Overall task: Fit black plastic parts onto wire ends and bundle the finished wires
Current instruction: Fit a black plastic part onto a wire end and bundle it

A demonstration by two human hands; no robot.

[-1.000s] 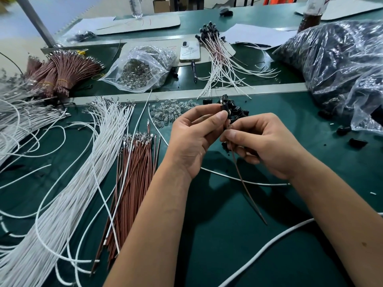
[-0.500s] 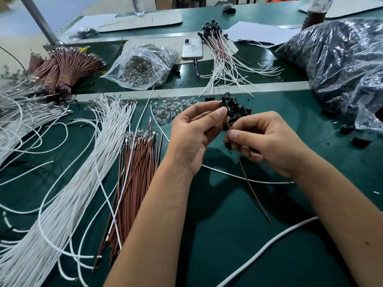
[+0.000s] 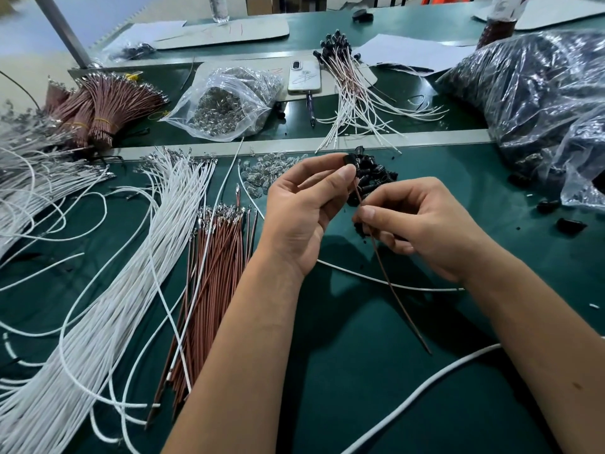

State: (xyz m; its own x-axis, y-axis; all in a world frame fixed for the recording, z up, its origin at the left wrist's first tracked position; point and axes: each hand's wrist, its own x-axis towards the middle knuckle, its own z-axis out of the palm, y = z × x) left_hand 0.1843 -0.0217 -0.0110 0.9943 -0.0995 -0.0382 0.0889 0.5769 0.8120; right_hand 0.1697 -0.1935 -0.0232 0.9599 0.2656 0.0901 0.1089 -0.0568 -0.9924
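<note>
While the left hand (image 3: 304, 211) pinches a black plastic part (image 3: 347, 159) at its fingertips, the right hand (image 3: 422, 224) pinches the brown wire (image 3: 386, 273) just below. Both hover over the counter (image 3: 360, 371); best feed the wire straight, keeping the part steady.

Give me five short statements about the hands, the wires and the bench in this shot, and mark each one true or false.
1. The left hand pinches a black plastic part. True.
2. The right hand holds a white wire. False: it pinches a brown wire.
3. A phone lies face down beyond the metal rail. True.
4. The clear bag of metal terminals lies to the right of the phone. False: it lies to its left.
5. The loose brown wires on the mat are tied with bands. False: they lie loose.
</note>
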